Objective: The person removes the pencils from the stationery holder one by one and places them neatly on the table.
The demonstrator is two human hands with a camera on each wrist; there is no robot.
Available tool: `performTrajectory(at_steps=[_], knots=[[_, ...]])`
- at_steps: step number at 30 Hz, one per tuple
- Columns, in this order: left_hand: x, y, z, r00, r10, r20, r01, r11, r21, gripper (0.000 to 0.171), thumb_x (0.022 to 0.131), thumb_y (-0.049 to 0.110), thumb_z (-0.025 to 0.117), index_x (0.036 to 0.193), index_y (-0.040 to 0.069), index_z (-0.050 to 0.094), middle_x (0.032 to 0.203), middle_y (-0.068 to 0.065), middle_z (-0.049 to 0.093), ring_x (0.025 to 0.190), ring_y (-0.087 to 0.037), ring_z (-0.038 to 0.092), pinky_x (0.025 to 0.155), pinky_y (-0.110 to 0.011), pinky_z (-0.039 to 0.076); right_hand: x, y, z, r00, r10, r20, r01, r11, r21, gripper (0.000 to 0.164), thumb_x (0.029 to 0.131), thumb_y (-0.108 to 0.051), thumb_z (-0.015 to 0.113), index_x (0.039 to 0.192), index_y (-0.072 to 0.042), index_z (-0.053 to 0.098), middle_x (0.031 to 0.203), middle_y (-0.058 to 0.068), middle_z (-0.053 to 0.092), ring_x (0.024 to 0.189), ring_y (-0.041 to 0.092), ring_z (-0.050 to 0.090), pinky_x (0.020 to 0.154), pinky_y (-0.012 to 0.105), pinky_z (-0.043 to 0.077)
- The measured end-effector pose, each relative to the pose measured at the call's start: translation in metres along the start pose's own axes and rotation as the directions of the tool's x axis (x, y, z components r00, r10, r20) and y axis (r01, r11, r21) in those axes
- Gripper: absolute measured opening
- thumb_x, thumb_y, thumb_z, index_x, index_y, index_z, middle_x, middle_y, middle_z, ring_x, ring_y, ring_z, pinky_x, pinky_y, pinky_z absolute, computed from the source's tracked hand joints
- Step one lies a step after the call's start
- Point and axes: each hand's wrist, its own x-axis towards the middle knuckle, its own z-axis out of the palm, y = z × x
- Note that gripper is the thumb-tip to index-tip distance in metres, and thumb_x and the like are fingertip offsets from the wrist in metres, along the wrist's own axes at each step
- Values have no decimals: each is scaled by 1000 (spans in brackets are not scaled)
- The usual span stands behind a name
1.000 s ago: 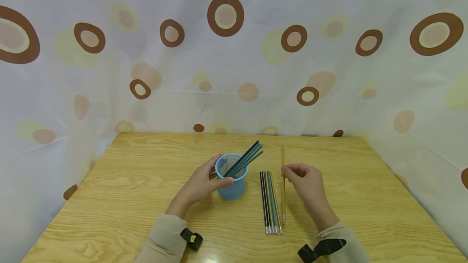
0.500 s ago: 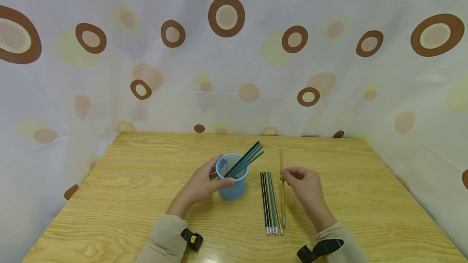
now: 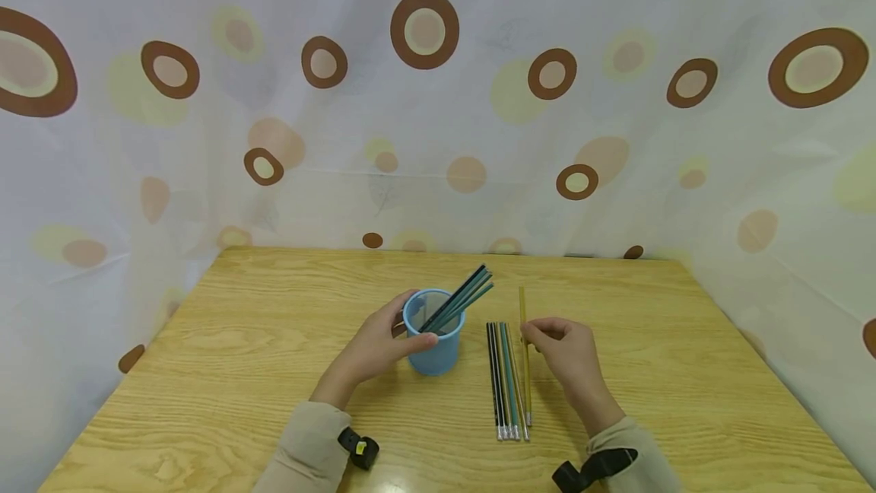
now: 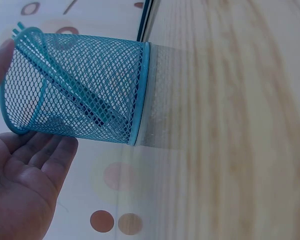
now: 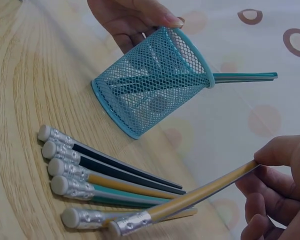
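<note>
Pencil (image 5: 190, 196), yellow with silver ferrule and white eraser, is pinched between thumb and fingers of my right hand (image 3: 568, 356), eraser end nearest me, just right of the row of pencils (image 3: 510, 379); the tabletop (image 3: 671, 371) spreads rightward to its slanting side edge, its far edge beyond the pencil; my left hand (image 3: 375, 342) grips the blue mesh cup (image 3: 434, 356), thumb at the rim, several leaning pencils (image 3: 457, 303) inside.

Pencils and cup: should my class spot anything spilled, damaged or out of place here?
Nothing stands out as spilled or damaged. The cup stands upright, the pencils inside it leaning one way. The row of pencils lies tidily, eraser ends roughly level; the right hand holds one yellow pencil.
</note>
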Motion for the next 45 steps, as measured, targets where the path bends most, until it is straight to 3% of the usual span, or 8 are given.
performTrajectory(at_steps=[2, 9, 13, 16, 24, 32, 36, 45], knots=[[-1, 1, 0, 1000, 4, -2, -4, 1000, 1, 79, 92, 19, 74, 153, 0, 29, 149, -22, 41, 139, -39, 37, 112, -54, 32, 0, 1, 1, 1000, 3, 2, -3, 1000, -1, 34, 94, -30, 71, 109, 0, 72, 97, 6, 69, 97, 30, 59, 79, 38, 51], [11, -34, 1, 1000, 5, -23, -4, 1000, 30, 82, 89, 30, 76, 155, 11, 31, 149, -12, 43, 139, -33, 39, 112, -51, 34, 1, 5, 3, 1000, 7, 1, -7, 1000, -11, 34, 94, -27, 70, 109, 3, 71, 94, 5, 69, 97, 30, 60, 76, 34, 50], [12, -37, 0, 1000, 2, -23, -1, 999, 45, 84, 88, 37, 76, 155, 14, 31, 149, -7, 44, 138, -30, 40, 111, -48, 35, 2, 6, 3, 1000, 8, -8, -9, 999, -40, 30, 94, -26, 69, 107, 1, 72, 93, 5, 70, 93, 23, 62, 76, 31, 48], [13, -36, 0, 1000, -1, -22, 2, 999, 45, 84, 88, 37, 76, 155, 14, 31, 149, -7, 44, 138, -29, 40, 111, -48, 36, 3, 8, 4, 1000, 12, -12, -13, 998, -61, 28, 95, -26, 69, 105, 0, 73, 92, 6, 71, 89, 17, 61, 77, 30, 47], [12, -32, 1, 1000, 0, -23, 1, 1000, 28, 80, 90, 25, 76, 154, 10, 31, 149, -15, 43, 138, -35, 39, 111, -52, 34, 6, 14, 5, 999, 39, -15, -40, 996, -84, 27, 95, -24, 68, 104, 1, 73, 90, 6, 71, 86, 18, 60, 69, 28, 49], [1, -2, 0, 1000, -4, -5, 5, 1000, 7, 79, 91, 20, 74, 154, 1, 29, 149, -21, 41, 138, -39, 38, 112, -53, 33, 7, 19, 7, 998, 69, -3, -69, 994, -86, 27, 94, -23, 69, 104, 2, 74, 91, 8, 70, 77, 19, 59, 57, 27, 49], [-1, 2, -1, 1000, 0, -6, 0, 1000, 13, 78, 91, 20, 74, 153, 1, 30, 148, -21, 42, 138, -39, 38, 111, -53, 33, 8, 22, 8, 996, 84, -6, -85, 991, -100, 26, 94, -22, 69, 102, 2, 74, 88, 7, 69, 70, 17, 57, 53, 26, 47], [-1, 1, -1, 1000, -1, -3, 1, 1000, 0, 79, 91, 19, 74, 153, 1, 29, 149, -22, 41, 138, -40, 37, 112, -54, 33, 8, 28, 11, 999, 52, -16, -54, 983, -175, 23, 93, -19, 70, 98, 2, 74, 86, 7, 68, 73, 16, 59, 60, 26, 51]])
